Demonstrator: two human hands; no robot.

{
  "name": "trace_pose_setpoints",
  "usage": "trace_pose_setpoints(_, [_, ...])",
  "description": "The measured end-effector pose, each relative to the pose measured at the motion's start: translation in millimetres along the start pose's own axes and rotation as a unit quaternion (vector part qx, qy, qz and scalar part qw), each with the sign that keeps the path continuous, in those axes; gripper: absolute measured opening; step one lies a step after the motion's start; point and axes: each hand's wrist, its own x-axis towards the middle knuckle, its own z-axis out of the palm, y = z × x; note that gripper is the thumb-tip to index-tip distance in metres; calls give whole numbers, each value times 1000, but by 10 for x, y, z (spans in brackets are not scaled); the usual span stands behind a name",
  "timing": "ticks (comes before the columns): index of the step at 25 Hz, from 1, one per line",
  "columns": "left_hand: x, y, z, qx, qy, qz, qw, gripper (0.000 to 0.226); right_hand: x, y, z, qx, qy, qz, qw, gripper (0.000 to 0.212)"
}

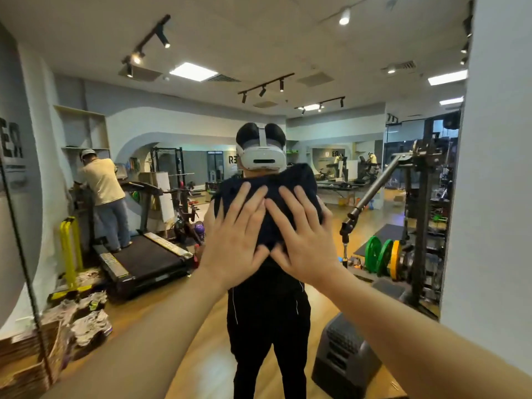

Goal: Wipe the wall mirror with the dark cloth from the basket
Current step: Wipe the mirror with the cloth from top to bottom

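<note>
Head view: the large frameless wall mirror [359,174] reflects a black treadmill [144,254], green and yellow weight plates [383,256] and a grey step block [344,352]. Left hand [234,240] and right hand [305,243], fingers straight and spread, press the crumpled dark navy cloth [282,191] flat against the glass at chest height, covering the reflected person's torso.

A dark navy, unpatterned cloth [290,197] is lying flat against the mirror [331,174]. In the reflection a person in black clothes with thin white piping is wearing a white headset [263,155], and another is wearing a pale yellow shirt [100,180] with grey-blue trousers. Green and yellow weight plates [383,257] are showing beside a black treadmill [144,257] on the honey-brown wood floor [161,315].
</note>
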Motion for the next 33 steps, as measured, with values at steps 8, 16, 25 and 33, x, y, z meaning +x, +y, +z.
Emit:
trace_pose_setpoints(8, [330, 428, 35, 11, -43, 17, 999, 81, 3, 594, -207, -54, -51, -60, 995, 64])
trace_pose_setpoints(16, [2712, 555, -662, -26, 31, -22, 999, 70, 1820, 1939, -899, -56, -13, 25, 998, 69])
trace_pose_setpoints(25, [1013, 1693, 646, -80, 80, 8, 994, 69, -661, 1646, -462, 7, 19, 85, 996, 72])
trace_pose_setpoints(33, [827, 2239, 919, -77, 23, -2, 997, 56, -1166, 1977, -518, 9, -56, 19, 998, 72])
